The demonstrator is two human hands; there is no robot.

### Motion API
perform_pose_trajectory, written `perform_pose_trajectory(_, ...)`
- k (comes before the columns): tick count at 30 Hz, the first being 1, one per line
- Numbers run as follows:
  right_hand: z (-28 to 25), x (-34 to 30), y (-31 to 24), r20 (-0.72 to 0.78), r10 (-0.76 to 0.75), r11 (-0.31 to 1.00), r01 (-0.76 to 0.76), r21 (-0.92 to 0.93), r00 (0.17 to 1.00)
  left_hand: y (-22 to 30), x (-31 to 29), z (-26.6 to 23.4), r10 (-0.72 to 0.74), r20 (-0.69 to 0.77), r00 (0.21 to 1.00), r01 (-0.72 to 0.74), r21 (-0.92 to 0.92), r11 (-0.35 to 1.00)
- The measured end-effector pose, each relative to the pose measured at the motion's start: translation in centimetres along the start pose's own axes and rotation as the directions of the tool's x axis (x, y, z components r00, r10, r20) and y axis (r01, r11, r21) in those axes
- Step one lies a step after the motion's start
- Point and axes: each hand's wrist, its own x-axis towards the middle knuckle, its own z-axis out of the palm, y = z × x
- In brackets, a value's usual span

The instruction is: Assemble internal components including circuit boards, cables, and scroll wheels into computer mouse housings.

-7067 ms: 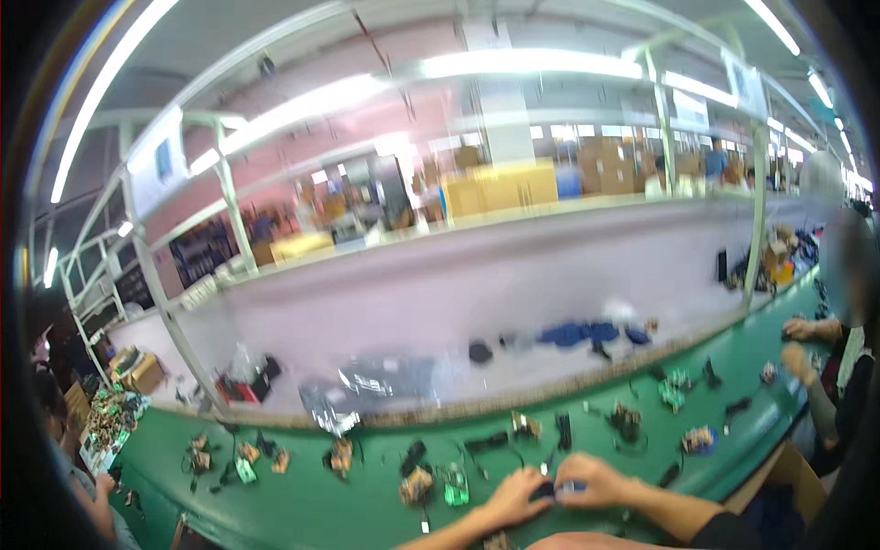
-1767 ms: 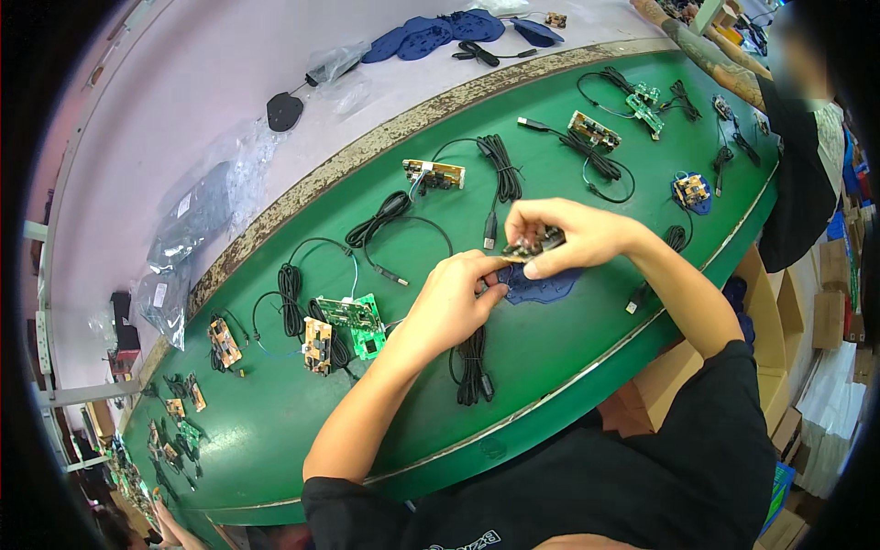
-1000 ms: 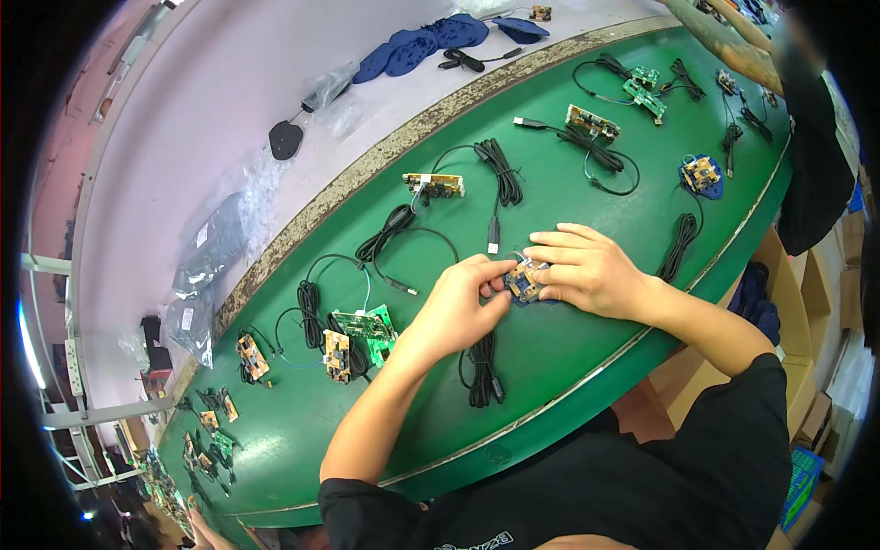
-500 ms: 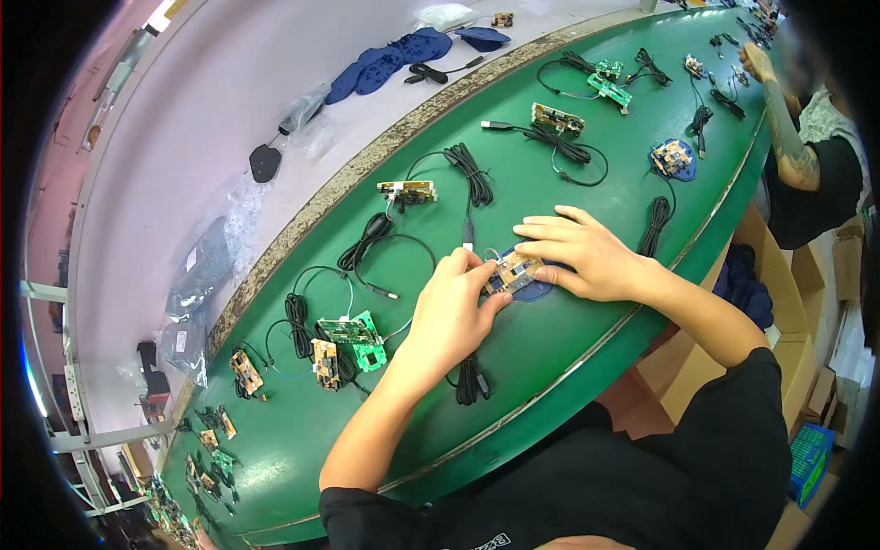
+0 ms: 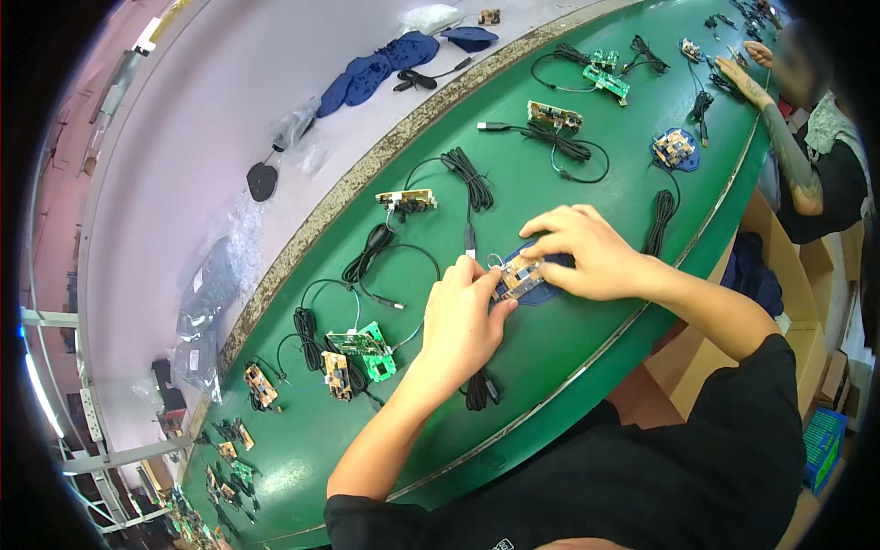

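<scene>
A tan circuit board (image 5: 521,278) with dark and pale components lies on a flat dark blue piece (image 5: 543,293) on the green table. My left hand (image 5: 461,321) grips the board's left end, its thumb and forefinger at the edge. Over the right end, my right hand (image 5: 587,255) has bent fingers on the board and the blue piece; its thumb is partly hidden. A thin white wire (image 5: 495,260) loops up beside the left fingertips. Just beyond that hand is a black cable plug (image 5: 470,240), and a black cable bundle (image 5: 478,391) lies partly behind my left wrist.
Several boards with coiled black cables lie about, including a green board (image 5: 378,353), an upright tan board (image 5: 406,199) and a board on blue (image 5: 675,148). Plastic bags (image 5: 203,302) lie beyond the table's worn rim (image 5: 321,207). A co-worker's arm (image 5: 794,165) reaches in at far right.
My right fingers have bent inward over the board, and my left thumb has shifted slightly. The co-worker's arm has moved, and both their hands now show. The whole view has shifted a little.
</scene>
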Motion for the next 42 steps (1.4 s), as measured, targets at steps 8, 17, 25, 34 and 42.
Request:
perform_pose_trajectory(8, -1.2, 2.7, 0.0, 0.121, 0.119, 0.992, -0.122, 0.014, 0.986, 0.2, -0.2, 0.0, -0.017, 0.002, 1.000, 0.017, -0.036, 0.999)
perform_pose_trajectory(17, 1.3, -1.6, 0.6, -0.060, -0.093, 0.996, 0.093, -0.010, 0.994, -0.2, -0.9, 0.7, 0.067, -0.085, 0.994, -0.066, 0.015, 0.998)
perform_pose_trajectory(25, 1.4, -0.3, 0.1, -0.087, 0.010, 0.996, -0.002, 0.085, 0.996, -1.0, -1.4, 1.4, 0.022, -0.104, 0.994, -0.033, -0.096, 0.995)
perform_pose_trajectory(34, 2.2, 1.0, 0.5, -0.181, -0.028, 0.999, 0.021, -0.040, 0.983, -2.3, -1.2, 3.0, 0.032, -0.235, 0.971, -0.069, -0.151, 0.986)
perform_pose_trajectory(42, 0.9, 0.2, -0.9, -0.096, -0.114, 0.976, 0.093, -0.197, 0.989, 0.0, -4.3, 3.6, 0.215, -0.246, 0.945, -0.251, -0.126, 0.960)
